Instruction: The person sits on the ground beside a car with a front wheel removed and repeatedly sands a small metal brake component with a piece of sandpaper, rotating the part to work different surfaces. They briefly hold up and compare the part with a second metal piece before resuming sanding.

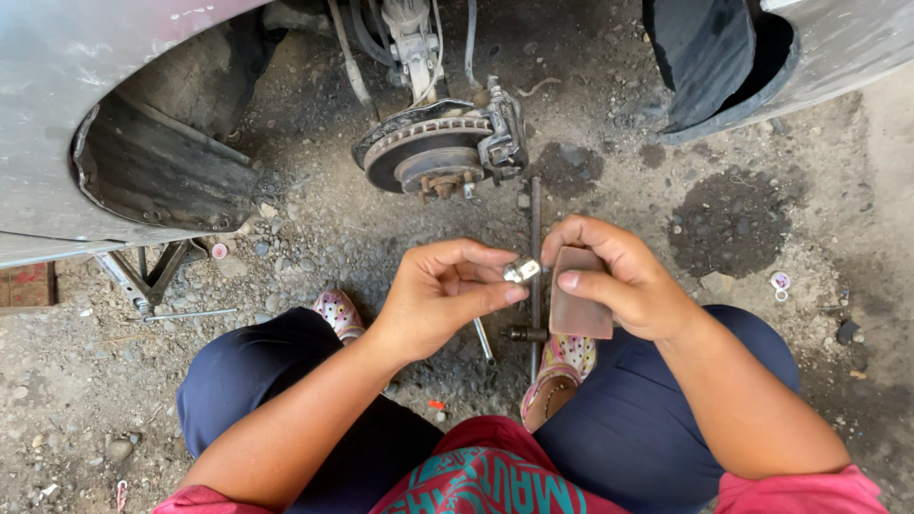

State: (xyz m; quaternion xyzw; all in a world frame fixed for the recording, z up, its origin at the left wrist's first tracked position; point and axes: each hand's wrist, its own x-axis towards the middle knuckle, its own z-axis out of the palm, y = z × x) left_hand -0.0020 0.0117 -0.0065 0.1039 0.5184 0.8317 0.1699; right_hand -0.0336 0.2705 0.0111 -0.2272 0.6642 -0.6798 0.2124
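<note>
Gravel ground lies under a jacked car, whose bare brake disc sits just ahead of the squatting person. Left hand pinches a small shiny metal clip between thumb and fingers. Right hand grips a brown brake pad, held right beside the clip. A cross wrench rests on the gravel below the hands

Both forearms reach forward — left hand pinching with thumb and forefinger, right hand curled in a closed grip.
</note>
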